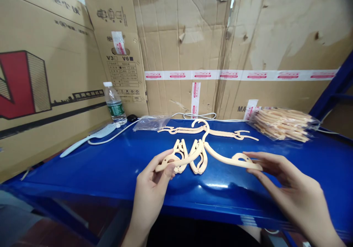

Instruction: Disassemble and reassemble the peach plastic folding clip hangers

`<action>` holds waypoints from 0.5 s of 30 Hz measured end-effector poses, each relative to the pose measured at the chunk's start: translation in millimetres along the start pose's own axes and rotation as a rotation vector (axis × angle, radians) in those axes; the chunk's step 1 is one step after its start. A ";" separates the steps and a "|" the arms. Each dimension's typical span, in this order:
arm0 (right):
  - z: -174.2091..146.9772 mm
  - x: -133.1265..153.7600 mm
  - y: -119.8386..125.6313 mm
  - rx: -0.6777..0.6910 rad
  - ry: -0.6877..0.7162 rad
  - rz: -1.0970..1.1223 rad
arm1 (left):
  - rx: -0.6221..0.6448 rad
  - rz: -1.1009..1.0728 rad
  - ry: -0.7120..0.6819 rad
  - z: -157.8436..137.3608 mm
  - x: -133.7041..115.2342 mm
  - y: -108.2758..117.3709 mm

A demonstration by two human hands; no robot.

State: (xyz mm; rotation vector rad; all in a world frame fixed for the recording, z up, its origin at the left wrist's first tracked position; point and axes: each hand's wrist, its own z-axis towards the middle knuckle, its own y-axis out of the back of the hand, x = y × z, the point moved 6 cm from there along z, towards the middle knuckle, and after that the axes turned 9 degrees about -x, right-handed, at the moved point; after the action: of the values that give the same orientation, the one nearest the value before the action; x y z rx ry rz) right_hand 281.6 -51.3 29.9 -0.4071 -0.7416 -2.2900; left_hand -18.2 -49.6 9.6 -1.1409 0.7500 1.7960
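A cream folding clothes hanger (220, 157) is held up in the air with its two arms spread and its hook at the top. My left hand (151, 184) pinches the end of its left arm between thumb and fingers. At the other end, my right hand (289, 188) grips the tip of the right arm. Behind it, another unfolded clothes hanger (190, 130) lies on the blue table (110, 173). Two folded hangers (181, 162) rest close together on the table, partly covered by the held one.
At the back right lies a clear bag of several cream hangers (284, 123). On the left are a water bottle (114, 105), a pale blue brush-like object (91, 136) and a white cable (113, 136). A flat plastic bag (151, 123) lies behind. Cardboard sheets (182, 48) wall the back.
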 end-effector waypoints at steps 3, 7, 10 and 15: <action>1.6 -7.6 -2.2 0.053 -0.143 0.137 | -0.030 -0.033 0.023 -1.5 -1.9 0.4; 4.1 -13.9 -1.2 -0.016 -0.305 0.271 | -0.096 -0.158 0.070 -2.2 -1.5 1.4; -0.4 -17.6 -2.5 -0.114 -0.455 0.421 | -0.056 -0.257 0.102 0.2 1.2 -1.9; -6.5 -5.8 -20.3 -0.171 -0.586 0.717 | -0.066 -0.262 0.101 2.2 2.0 -0.8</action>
State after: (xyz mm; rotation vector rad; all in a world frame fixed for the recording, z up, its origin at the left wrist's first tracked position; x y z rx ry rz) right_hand 271.1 -40.0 14.0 -1.2370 -0.5393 -1.5509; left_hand -18.8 -46.8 8.6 -1.3169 0.5730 1.5626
